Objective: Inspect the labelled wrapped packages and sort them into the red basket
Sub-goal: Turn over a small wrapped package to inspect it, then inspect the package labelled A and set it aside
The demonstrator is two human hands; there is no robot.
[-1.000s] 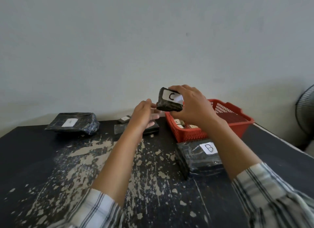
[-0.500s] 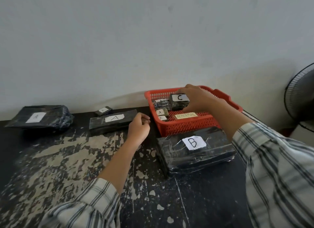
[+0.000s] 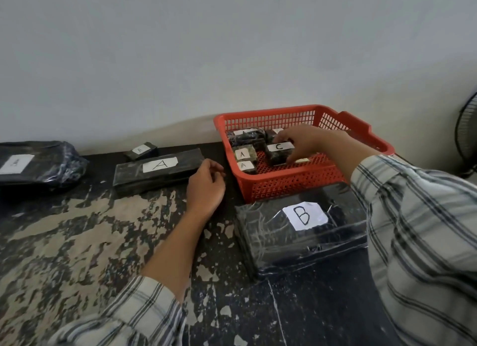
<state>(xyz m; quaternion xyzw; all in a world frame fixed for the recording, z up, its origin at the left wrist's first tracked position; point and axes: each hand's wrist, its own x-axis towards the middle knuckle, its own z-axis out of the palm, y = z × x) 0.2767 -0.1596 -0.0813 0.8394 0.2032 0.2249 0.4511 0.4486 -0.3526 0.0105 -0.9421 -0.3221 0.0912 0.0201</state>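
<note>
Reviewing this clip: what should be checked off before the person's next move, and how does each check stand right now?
1. Small black wrapped package labelled C is inside the red plastic basket: ok.
2. Right hand has let go of it: not ok, the fingers curl round its end.
3. That package is resting on the basket floor: cannot tell.
4. Left hand is free for the next pick: ok, it holds nothing and sits beside the long black wrapped package labelled A.
5. Label on the large black wrapped package at the far left is readable: cannot tell, too faint.
</note>
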